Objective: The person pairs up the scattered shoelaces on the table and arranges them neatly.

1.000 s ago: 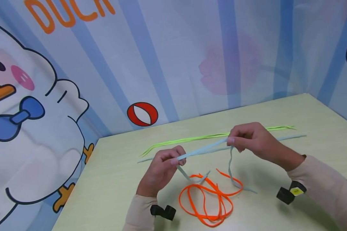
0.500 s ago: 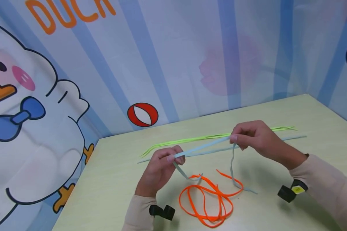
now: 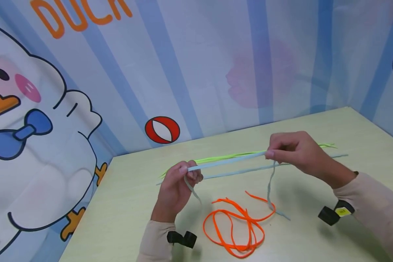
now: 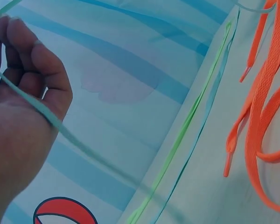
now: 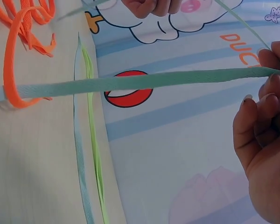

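- Two hands hold one light-blue lace (image 3: 226, 161) above the table (image 3: 118, 203), at the centre of the head frame.
- Left hand (image 3: 175, 191), lower centre: thumb and curled fingers pinch the lace; a short tail hangs below.
- Right hand (image 3: 301, 153), right of centre: thumb and forefinger pinch the same lace; its longer tail drops to the table, crossing the right edge of the looped orange lace (image 3: 247, 218), lower centre.
- Change over the last second: the hands have moved farther apart, the span between them has lengthened, and the left tail no longer overlaps the orange lace. By judgement, this draws more lace out straight.
- Mid-frame, behind: a second lace (image 3: 239, 172), also light blue, and lime-green laces (image 3: 222, 157) lie stretched out side by side.
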### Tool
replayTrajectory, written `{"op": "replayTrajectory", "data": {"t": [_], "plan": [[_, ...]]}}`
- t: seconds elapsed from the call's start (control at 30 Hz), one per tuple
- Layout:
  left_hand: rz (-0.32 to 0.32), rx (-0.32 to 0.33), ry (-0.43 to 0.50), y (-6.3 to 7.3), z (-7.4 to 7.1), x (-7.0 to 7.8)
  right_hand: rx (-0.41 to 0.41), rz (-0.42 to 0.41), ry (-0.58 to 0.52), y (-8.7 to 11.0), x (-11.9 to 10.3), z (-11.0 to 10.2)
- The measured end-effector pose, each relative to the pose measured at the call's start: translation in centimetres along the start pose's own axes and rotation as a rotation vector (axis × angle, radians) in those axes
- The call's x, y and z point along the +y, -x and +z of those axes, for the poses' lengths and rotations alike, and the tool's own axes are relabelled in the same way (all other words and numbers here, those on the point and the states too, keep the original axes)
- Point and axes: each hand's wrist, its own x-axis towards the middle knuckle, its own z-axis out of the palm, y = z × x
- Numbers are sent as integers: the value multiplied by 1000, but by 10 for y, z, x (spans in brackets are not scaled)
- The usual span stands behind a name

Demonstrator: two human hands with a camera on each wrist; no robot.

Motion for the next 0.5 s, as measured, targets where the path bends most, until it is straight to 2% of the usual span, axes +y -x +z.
{"op": "replayTrajectory", "data": {"t": [0.17, 0.5], "plan": [[-2, 31, -1, 0, -1, -1, 10, -54, -37, 0, 2, -1], [17, 80, 38, 0, -8, -6, -1, -13, -27, -1, 0, -3]]}}
